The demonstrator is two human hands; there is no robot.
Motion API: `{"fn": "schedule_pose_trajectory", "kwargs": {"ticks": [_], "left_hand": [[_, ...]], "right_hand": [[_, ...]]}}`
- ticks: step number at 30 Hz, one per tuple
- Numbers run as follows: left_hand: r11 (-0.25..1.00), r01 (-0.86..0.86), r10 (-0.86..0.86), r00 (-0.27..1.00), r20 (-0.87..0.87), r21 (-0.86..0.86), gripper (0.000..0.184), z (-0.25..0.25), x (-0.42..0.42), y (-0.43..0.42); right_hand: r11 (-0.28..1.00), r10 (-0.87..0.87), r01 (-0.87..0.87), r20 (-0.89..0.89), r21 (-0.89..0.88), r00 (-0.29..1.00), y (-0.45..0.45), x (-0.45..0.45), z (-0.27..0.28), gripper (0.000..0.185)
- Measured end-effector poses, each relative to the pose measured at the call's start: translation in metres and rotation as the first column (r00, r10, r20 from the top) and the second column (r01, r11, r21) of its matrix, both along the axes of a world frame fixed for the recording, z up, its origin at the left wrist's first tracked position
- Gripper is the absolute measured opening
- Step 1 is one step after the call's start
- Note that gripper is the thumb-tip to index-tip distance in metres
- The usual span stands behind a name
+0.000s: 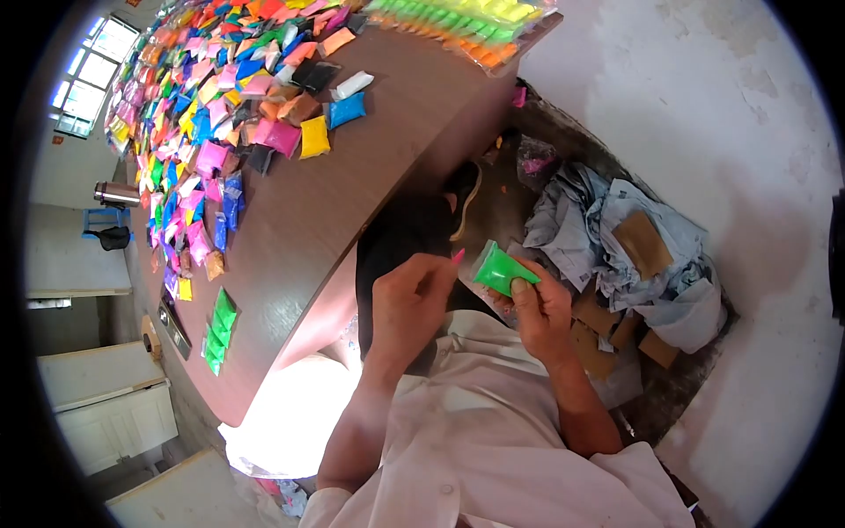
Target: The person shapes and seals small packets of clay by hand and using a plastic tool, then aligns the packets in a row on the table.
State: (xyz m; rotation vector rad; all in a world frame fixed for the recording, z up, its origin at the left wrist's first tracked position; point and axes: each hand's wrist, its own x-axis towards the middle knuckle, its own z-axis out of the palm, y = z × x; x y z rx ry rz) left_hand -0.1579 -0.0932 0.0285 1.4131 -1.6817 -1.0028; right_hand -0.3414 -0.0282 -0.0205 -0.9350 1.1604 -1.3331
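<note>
Thumb on top, fingers beneath: R hand has the green packet gripped toward one end, w/ the clear-edged end angled at the L hand. L fingers are curled in a pinch, w/ a small pink piece at the tips; prob. held, but too small to tell what it is. Packet's up in front of the shirt, off the table, L hand just beside it & apart from it AFAICT.

To do this well, IMO: light but sure thumb pressure, b/c the fill looks soft & a hard squeeze could push it into the clear edge. Leave that edge fully exposed, R fingertips well back, so the L has room. Elbows in = steadier hands. Tilt's OK as is, since the edge is in plain sight.

Watch the L forearm too: a strip of green packets lies on the table, w/ a big heap of coloured packets farther off. Floor pile of wrapping could easily swallow a dropped bit.
</note>
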Motion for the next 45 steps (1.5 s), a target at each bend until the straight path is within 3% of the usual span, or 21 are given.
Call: {"fn": "schedule_pose_trajectory", "kwargs": {"ticks": [4,9,12,16,24,28,31,33,34,36,37,39,42,45], "left_hand": [[0.981,-0.055,0.078,0.990,-0.117,0.189,0.013,0.002,0.001,-0.001],[0.912,0.046,0.112,0.929,-0.354,0.409,0.020,-0.004,-0.004,0.005],[0.897,0.087,0.124,0.892,-0.435,0.433,0.022,-0.005,-0.009,0.009],[0.894,0.075,0.140,0.889,-0.435,0.442,0.021,-0.009,-0.003,0.009],[0.914,0.057,0.147,0.876,-0.459,0.402,0.018,-0.009,0.006,0.013],[0.914,0.058,0.152,0.868,-0.473,0.401,0.018,-0.010,0.013,0.015],[0.924,0.057,0.148,0.860,-0.489,0.379,0.021,-0.009,0.022,0.012],[0.901,0.021,0.202,0.864,-0.462,0.434,0.023,-0.010,0.030,0.009],[0.901,0.019,0.205,0.862,-0.463,0.434,0.023,-0.009,0.031,0.009],[0.912,0.052,0.167,0.859,-0.485,0.408,0.023,-0.009,0.032,0.009],[0.911,0.055,0.167,0.857,-0.487,0.408,0.023,-0.009,0.031,0.009],[0.920,0.079,0.133,0.858,-0.496,0.384,0.022,-0.009,0.030,0.010],[0.925,0.054,0.137,0.876,-0.462,0.377,0.021,-0.005,0.030,0.012],[0.920,0.053,0.145,0.875,-0.462,0.388,0.021,-0.006,0.035,0.013]], "right_hand": [[0.999,-0.013,0.009,0.131,0.036,0.991,-0.003,0.000,0.003,0.036],[0.996,0.071,-0.081,0.219,0.035,0.973,-0.001,0.001,-0.003,0.034],[0.995,0.062,-0.071,0.113,0.074,0.992,-0.004,0.009,0.002,0.033],[0.989,0.072,-0.088,0.136,0.117,0.988,-0.004,0.012,0.004,0.034],[0.924,0.350,-0.368,0.154,0.103,0.924,-0.011,-0.003,0.014,0.039],[0.914,0.366,-0.389,0.177,0.112,0.913,-0.007,-0.002,0.016,0.039],[0.931,0.310,-0.342,0.216,0.127,0.926,-0.006,-0.004,0.003,0.039],[0.979,0.124,-0.159,0.244,0.129,0.962,-0.009,-0.005,0.002,0.035],[0.978,0.128,-0.162,0.243,0.129,0.962,-0.010,-0.003,0.005,0.035],[0.985,0.037,-0.048,0.071,0.168,0.997,-0.012,0.002,0.014,0.034],[0.984,0.036,-0.047,0.068,0.169,0.997,-0.013,0.006,0.017,0.034],[0.986,0.167,-0.160,-0.328,0.047,0.930,-0.015,0.013,0.025,0.030],[0.980,0.172,-0.199,-0.464,-0.010,0.869,-0.015,0.019,0.032,0.024],[0.976,0.215,-0.212,-0.385,0.052,0.897,-0.011,0.020,0.036,0.020]]}}
